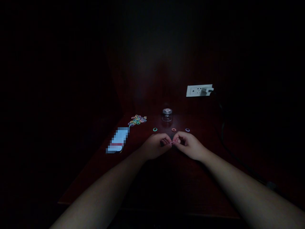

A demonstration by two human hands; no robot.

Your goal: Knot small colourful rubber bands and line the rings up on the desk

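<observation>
Over the dark red table my left hand [158, 144] and my right hand [187, 144] meet fingertip to fingertip. Both pinch a small pink hair tie [173, 142], mostly hidden by the fingers. Just beyond the hands lie three single hair ties in a row: a green one [155, 129], an orange-pink one [173, 129] and a purple one [187, 129]. A small clear jar [167, 115] with its lid on stands behind them. To the left is a loose pile of hair ties [137, 120] in several pastel colours.
A phone with a lit, blurred screen [118, 140] lies left of my hands. On the back panel is a white power socket [199, 90] with a plug [207, 90] in it. A dark cable [222, 133] runs down the right side. The table's left edge [78, 178] slants toward me.
</observation>
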